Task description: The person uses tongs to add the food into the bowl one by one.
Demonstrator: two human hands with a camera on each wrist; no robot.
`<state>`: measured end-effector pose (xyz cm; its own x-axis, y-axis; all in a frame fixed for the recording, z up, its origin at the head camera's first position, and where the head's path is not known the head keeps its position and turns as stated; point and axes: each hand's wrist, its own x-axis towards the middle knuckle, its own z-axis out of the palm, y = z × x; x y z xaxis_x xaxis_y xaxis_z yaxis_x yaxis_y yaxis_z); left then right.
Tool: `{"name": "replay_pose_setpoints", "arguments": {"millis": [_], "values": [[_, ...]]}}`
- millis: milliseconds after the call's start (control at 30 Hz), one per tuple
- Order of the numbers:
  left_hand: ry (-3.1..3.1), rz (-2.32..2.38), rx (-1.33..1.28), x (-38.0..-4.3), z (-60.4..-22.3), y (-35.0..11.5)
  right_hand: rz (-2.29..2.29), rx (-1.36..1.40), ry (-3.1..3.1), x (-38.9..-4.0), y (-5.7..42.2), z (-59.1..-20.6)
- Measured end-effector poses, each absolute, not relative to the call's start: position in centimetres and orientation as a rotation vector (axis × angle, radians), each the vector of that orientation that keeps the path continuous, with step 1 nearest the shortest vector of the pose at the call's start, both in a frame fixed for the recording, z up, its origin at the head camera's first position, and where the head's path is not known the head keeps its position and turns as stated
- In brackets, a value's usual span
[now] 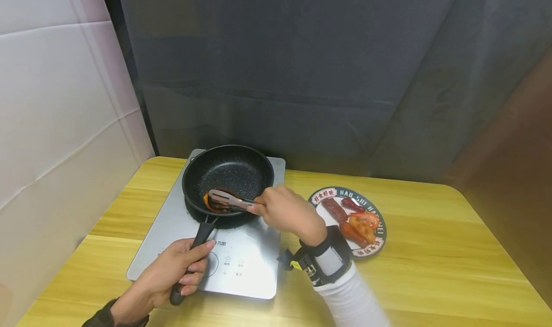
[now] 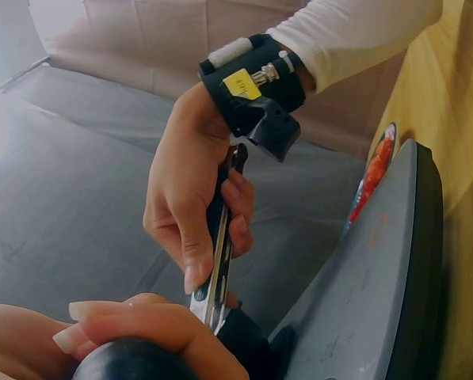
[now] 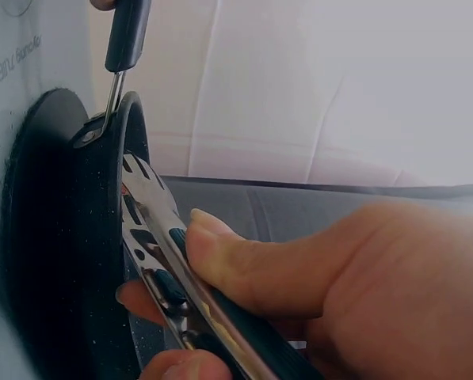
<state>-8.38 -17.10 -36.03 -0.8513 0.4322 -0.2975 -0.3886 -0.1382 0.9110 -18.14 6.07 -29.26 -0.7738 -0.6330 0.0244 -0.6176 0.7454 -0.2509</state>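
Observation:
My left hand [image 1: 172, 269] grips the black handle [image 1: 204, 233] of a speckled frying pan [image 1: 233, 171] over the cooktop. Whether the pan sits flat on it, I cannot tell. From the right, my right hand [image 1: 290, 213] holds metal tongs [image 3: 153, 198], fingers and thumb wrapped around the dark grips. The slotted ends of the tongs reach inside the pan's near side. An orange-edged, dark piece of food [image 1: 208, 203] shows there, partly hidden under the tongs. In the left wrist view, the right hand [image 2: 190, 186] squeezes the tongs' arms close together.
The silver induction cooktop [image 1: 254, 274] stands on a wooden table [image 1: 431, 250]. To the right of it lies a plate [image 1: 379, 231] with several red and orange toy-like food pieces [image 1: 358, 226]. A dark cloth wall [image 1: 280, 77] rises behind, a pale one [image 1: 64, 101] at left.

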Motion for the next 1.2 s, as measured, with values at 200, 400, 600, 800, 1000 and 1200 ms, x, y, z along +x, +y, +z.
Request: {"name": "replay_pose_setpoints", "arguments": {"millis": [200,400,600,800,1000,1200], "values": [[1.601,2.037,0.059,-8.4,-36.1,-17.1,-0.328,-0.981,2.865,-18.4,5.8,-28.8],[1.593,2.042,0.062,-8.3,-36.1,-17.1,-0.306,-0.979,2.883,-18.4,5.8,-28.5],[1.599,2.038,0.062,-8.4,-36.1,-17.1,-0.277,-0.973,2.905,-18.4,5.7,-28.3],[1.595,2.041,0.058,-8.4,-36.0,-17.2,-0.244,-0.931,2.938,-18.5,5.7,-28.1],[1.593,2.038,0.056,-8.3,-35.9,-17.1,-0.283,-0.906,2.972,-18.3,6.3,-27.9],[1.61,2.03,0.051,-8.3,-35.9,-17.1,-0.394,-0.932,2.995,-17.9,7.9,-27.8]]}}
